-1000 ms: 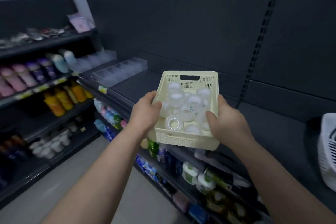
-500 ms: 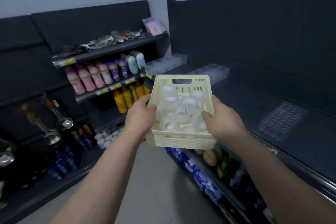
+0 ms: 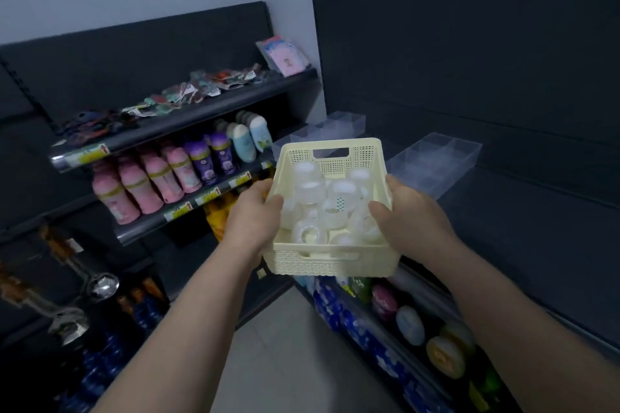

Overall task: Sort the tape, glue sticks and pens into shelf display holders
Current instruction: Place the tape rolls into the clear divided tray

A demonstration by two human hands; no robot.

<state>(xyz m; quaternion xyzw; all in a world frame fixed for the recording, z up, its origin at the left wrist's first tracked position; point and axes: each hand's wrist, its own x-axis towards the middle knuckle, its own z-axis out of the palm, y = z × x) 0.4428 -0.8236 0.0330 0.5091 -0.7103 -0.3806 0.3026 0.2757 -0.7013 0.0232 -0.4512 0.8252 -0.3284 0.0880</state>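
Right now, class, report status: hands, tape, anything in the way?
Left hand, right hand grip cream basket. Tape rolls inside it. Clear holders on shelf ahead; nothing seen blocking.

We hold the basket (image 3: 332,265) in front of the corner where two shelf units meet, our left hand (image 3: 253,220) on its left wall, our right hand (image 3: 414,214) on its right wall. The tape rolls (image 3: 310,235) lie heaped inside it. Behind the basket, to the right, a divided holder (image 3: 439,161) sits on the right unit's shelf (image 3: 520,221); a second holder (image 3: 339,124) sits farther back in the corner. On the left unit, packets (image 3: 188,94) lie on the top shelf (image 3: 214,112), bottles (image 3: 161,178) stand below them, ladles (image 3: 100,285) lower still.
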